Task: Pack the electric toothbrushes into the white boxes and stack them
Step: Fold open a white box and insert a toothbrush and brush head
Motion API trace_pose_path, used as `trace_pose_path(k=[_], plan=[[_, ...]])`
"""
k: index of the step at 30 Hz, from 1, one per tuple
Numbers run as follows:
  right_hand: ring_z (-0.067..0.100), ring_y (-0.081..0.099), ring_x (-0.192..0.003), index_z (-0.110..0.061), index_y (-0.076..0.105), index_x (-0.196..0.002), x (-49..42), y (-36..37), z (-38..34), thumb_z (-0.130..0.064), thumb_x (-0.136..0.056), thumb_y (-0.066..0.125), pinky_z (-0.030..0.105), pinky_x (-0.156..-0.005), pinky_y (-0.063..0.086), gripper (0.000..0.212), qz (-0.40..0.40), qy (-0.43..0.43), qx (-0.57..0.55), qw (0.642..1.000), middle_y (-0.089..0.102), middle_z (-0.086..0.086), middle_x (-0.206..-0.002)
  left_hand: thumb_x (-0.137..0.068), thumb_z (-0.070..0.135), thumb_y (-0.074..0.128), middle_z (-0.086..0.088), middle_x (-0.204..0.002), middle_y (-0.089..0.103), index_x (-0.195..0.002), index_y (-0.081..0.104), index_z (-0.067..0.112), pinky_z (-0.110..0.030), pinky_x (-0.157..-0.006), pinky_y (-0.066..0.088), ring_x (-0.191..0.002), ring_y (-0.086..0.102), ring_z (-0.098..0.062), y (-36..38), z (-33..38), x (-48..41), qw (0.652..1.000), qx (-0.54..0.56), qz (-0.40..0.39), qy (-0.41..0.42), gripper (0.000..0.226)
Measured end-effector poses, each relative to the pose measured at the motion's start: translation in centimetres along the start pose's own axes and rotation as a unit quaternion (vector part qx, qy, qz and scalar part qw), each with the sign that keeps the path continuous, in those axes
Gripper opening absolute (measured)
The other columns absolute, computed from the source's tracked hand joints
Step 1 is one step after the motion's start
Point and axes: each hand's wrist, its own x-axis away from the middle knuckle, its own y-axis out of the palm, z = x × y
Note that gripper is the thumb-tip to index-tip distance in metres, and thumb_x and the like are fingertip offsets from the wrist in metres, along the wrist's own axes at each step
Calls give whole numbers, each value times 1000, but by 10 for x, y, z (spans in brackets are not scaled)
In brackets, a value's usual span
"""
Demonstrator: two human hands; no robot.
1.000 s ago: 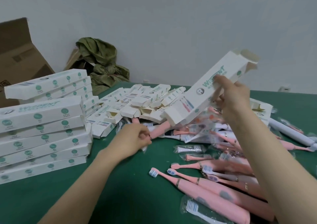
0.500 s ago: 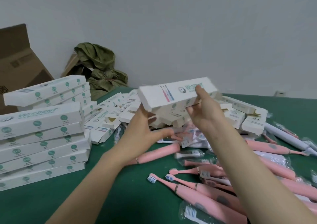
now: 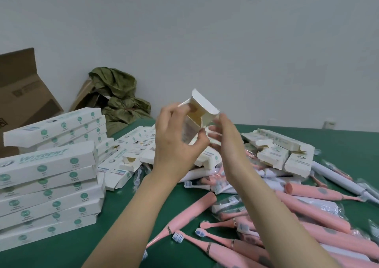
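Observation:
I hold one white box (image 3: 202, 112) up in front of me, its open end and raised flap turned toward the camera. My left hand (image 3: 176, 142) grips the box's left side from below. My right hand (image 3: 224, 134) pinches its right edge near the flap. Pink electric toothbrushes (image 3: 307, 212) lie scattered on the green table (image 3: 123, 226) at the lower right, one (image 3: 184, 218) just under my forearms. Packed white boxes (image 3: 47, 185) are stacked at the left. The inside of the held box is not visible.
A heap of loose empty white boxes (image 3: 283, 150) lies behind my hands across the table's middle. A white toothbrush (image 3: 338, 177) lies far right. A brown carton (image 3: 20, 95) and a green bag (image 3: 117, 101) sit at the back left against the wall.
The box, held sideways half a second ago, has turned end-on toward me with its flap open. Both hands have risen. The pink toothbrush my left hand held earlier lies on the table.

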Motion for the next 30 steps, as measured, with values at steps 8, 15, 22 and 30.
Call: trace_pose_path(k=[8,15,22,30], plan=[[-8,56,-104,-25,58,-128,15,-5,-20,-23,-100,43,11,-90,42,31,-80,-244,83,963,61,-21,-110,-76,47,46,-1,-100,45,-103,51,15,-27,-78,37,-95,42,-20,13,12,-11,994,-33,-98,-36,43],[-18,54,-73,-15,63,-122,11,-15,-22,-14,-95,45,-1,-67,36,33,11,-399,196,896,59,-18,-90,-66,53,64,16,-103,51,-124,42,31,-24,-82,43,-99,49,-11,19,18,-10,994,54,-37,-83,66],[-12,51,-63,-16,63,-122,9,-17,-23,-16,-91,47,3,-60,35,35,6,-394,213,894,54,-27,-75,-63,49,68,10,-87,59,-97,60,18,-27,-71,44,-82,53,-12,15,16,-16,999,16,13,-40,47],[-6,57,-88,-15,60,-125,9,-19,-21,-21,-94,47,8,-75,45,34,13,-408,207,889,61,-19,-96,-62,42,74,8,-79,55,-104,70,20,-15,-69,39,-80,49,-14,8,22,-20,999,-15,-4,-40,48]])
